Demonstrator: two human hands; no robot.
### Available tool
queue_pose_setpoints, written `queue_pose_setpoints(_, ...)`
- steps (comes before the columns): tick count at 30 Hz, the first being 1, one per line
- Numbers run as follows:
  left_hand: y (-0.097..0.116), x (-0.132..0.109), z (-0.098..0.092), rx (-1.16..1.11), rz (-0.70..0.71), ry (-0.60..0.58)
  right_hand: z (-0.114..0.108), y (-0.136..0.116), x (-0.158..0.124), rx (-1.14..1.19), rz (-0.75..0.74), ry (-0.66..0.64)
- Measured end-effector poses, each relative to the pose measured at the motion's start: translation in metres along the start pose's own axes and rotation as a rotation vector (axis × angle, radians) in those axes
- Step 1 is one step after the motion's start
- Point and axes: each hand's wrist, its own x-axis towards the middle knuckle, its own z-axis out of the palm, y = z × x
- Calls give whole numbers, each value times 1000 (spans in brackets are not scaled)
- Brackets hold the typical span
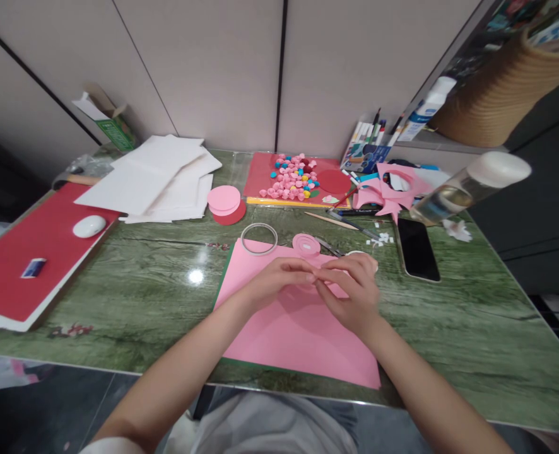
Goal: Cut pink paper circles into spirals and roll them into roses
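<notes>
My left hand (279, 279) and my right hand (353, 291) meet fingertip to fingertip over a pink paper sheet (289, 328) on the green table (147, 290). Both hands pinch together around something tiny that I cannot make out. Just beyond the fingers lies a pink coiled paper strip (306, 244), with a roll of clear tape (259, 238) to its left. A red sheet (265, 176) farther back carries several small pink, blue and yellow paper pieces (293, 180).
A black phone (417, 249) lies right of the hands, beside a clear bottle (469, 186). Pink paper scraps (388, 189), pens and tools (350, 221) sit behind. Pink and red discs (225, 203), white sheets (161, 178), a white mouse (89, 226) on a red pad (19, 265) fill the left.
</notes>
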Motion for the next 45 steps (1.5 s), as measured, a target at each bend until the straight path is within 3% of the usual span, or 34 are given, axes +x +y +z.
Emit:
queue_pose_setpoints(10,-7,4,1,-48,5,70,1,-3,1,12,35,-43)
queue_pose_setpoints(19,-6,2,4,-132,-7,37,2,-5,0,-18,-35,0)
queue_pose_setpoints(26,-3,2,0,-38,2,-3,1,-3,0,0,-6,-2)
queue_pose_setpoints(34,-1,0,0,121,37,46,1,-3,0,42,31,-31)
queue_pose_setpoints(45,-7,4,0,-19,0,99,1,-5,1,85,96,-126)
